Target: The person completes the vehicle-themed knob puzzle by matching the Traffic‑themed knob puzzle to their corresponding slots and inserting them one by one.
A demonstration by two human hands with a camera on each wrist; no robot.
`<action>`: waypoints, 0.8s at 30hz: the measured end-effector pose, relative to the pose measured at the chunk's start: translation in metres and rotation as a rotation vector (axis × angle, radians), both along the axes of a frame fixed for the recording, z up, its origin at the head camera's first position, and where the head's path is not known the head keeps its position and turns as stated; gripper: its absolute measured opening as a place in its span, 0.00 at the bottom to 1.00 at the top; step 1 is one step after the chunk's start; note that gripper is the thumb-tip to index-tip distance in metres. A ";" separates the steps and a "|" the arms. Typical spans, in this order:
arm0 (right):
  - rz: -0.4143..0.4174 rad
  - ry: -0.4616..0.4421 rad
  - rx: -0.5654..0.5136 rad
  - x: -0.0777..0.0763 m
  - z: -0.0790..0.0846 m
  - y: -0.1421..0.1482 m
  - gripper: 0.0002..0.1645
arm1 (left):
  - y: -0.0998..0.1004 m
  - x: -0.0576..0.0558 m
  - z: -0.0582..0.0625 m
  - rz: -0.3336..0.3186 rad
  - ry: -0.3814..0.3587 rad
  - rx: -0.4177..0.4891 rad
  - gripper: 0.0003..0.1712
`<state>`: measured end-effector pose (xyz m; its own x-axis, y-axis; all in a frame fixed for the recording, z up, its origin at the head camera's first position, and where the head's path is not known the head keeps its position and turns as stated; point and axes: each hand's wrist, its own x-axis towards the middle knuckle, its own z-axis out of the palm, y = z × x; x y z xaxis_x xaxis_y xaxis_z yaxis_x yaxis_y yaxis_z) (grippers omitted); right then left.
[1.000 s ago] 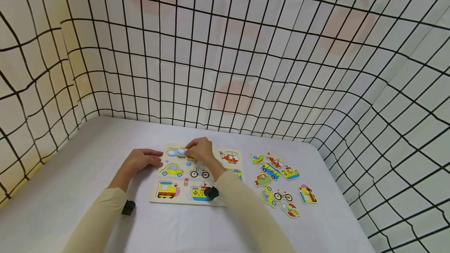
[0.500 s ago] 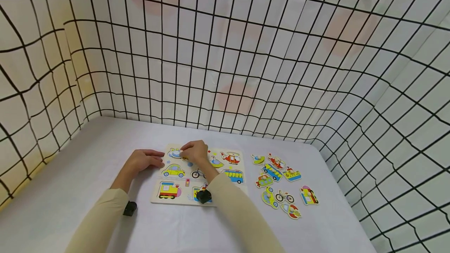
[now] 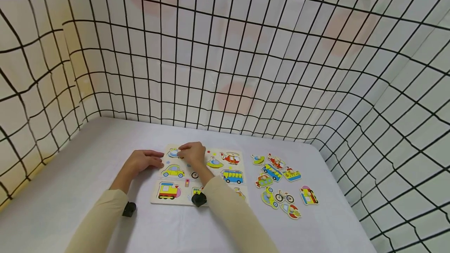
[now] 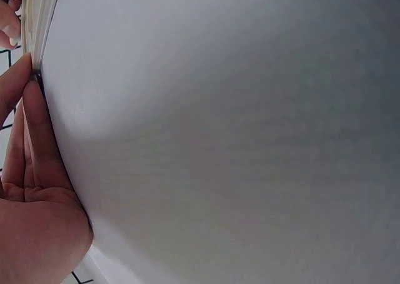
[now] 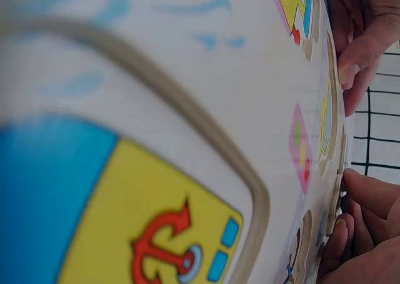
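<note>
A wooden puzzle board [image 3: 157, 179] with printed vehicle pictures lies flat on the white table. My right hand [image 3: 194, 154] is over its upper left part, thumb and fingers pinching a puzzle piece [image 3: 174, 152] with blue on it. In the right wrist view the right hand [image 5: 369, 246] has its fingertips close at the board surface, holding the edge of that pale wooden piece [image 5: 335, 212]. The fingers cover much of its picture. My left hand [image 3: 140, 163] rests at the board's left edge, fingers extended; the left wrist view shows the left hand's fingertips [image 4: 37, 96] against that edge.
Right of the board lie several loose knobbed pieces, among them a bus [image 3: 271, 171], a car [image 3: 268, 197], a bicycle [image 3: 284, 197], a helicopter [image 3: 275, 162] and a train [image 3: 309, 195]. Black netting [image 3: 218, 69] walls the table's back and sides.
My right hand has moved left along the board's top row with the piece, uncovering the flying saucer and bus pictures. It shifts only slightly in the last half second. The left hand stays at the edge.
</note>
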<state>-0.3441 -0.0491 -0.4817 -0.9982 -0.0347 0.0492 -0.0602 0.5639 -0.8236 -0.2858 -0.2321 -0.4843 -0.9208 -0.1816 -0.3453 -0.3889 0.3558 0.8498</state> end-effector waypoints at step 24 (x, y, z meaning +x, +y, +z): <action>-0.004 0.005 0.000 0.008 0.002 -0.009 0.04 | -0.001 0.001 0.001 -0.017 0.004 -0.002 0.31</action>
